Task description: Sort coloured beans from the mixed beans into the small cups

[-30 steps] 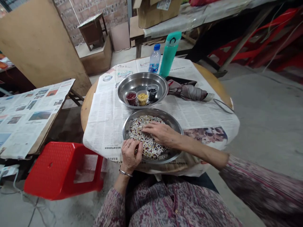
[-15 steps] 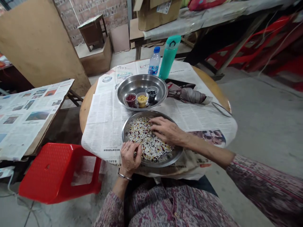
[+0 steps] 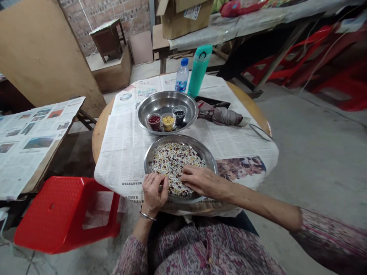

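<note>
A steel pan (image 3: pixel 211 156) holds a mix of white grains with red, yellow and black beans (image 3: pixel 169 157). My right hand (image 3: pixel 200 181) dips its bunched fingertips into the near right part of this mix; anything pinched there is too small to make out. Against the pan's near left rim, my left hand (image 3: pixel 155 191) is curled with thumb close to fingers, its contents hidden. Beyond stands a second steel bowl (image 3: pixel 163 100). Inside it are three clear cups: one of red beans (image 3: pixel 154 121), one of yellow beans (image 3: pixel 168 123) and one of black beans (image 3: pixel 179 115).
Newspaper (image 3: pixel 114 152) covers the round table. Behind the far bowl stand a water bottle (image 3: pixel 182 76) and a green bottle (image 3: pixel 200 70). A folded grey umbrella (image 3: pixel 222 115) lies to the right. On the floor at left is a red stool (image 3: pixel 48 210).
My right hand has come nearer to me across the mix, its fingers now drawn together. My left hand stays by the rim. The whole view has shifted slightly.
</note>
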Tool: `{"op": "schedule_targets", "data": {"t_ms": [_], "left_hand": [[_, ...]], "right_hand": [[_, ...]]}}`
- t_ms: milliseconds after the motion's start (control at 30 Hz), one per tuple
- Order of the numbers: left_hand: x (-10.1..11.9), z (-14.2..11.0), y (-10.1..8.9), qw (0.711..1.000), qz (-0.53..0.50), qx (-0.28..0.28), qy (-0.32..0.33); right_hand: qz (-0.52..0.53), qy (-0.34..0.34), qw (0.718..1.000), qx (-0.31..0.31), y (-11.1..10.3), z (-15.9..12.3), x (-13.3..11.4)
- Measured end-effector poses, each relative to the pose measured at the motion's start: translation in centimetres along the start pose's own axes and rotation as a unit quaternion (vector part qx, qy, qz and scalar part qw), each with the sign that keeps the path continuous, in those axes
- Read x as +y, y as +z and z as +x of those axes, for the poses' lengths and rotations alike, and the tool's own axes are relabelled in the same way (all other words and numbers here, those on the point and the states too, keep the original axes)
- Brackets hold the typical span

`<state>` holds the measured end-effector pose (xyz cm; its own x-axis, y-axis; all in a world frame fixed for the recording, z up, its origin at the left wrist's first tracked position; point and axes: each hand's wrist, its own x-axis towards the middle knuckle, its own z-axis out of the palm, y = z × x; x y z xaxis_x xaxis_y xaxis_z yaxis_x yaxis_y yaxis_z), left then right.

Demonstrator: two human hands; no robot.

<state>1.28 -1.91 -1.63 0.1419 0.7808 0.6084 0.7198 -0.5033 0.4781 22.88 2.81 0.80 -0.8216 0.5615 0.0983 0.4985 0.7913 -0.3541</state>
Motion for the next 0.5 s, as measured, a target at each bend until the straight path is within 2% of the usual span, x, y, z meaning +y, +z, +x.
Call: {"op": "schedule_targets", "data": {"t_ms": [100, 200, 300, 367, 500], "left_hand": [[0.0, 0.0, 0.0, 1.0, -0.001, 0.004, 0.003], [0.0, 0.1, -0.1, 1.0, -0.001, 0.006, 0.006], [0.0, 0.0, -0.1, 1.0, -0.004, 0.002, 0.003], [0.0, 0.0, 0.0, 1.0, -0.002, 0.002, 0.001], [-0.2, 0.0, 0.0, 1.0, 0.007, 0.005, 0.005]], "right_hand": [[-0.001, 0.018, 1.0, 0.002, -0.5, -1.0, 1.2], [-0.022, 0.095, 0.994, 0.05, -0.7, -0.4, 3.2], [-0.051, 0.182, 0.979, 0.082, -0.4, 1.4, 4.6], [-0.058, 0.217, 0.97, 0.087, -0.2, 3.1, 4.6], [-0.079, 0.213, 0.968, 0.106, -0.1, 6.8, 2.5]]}}
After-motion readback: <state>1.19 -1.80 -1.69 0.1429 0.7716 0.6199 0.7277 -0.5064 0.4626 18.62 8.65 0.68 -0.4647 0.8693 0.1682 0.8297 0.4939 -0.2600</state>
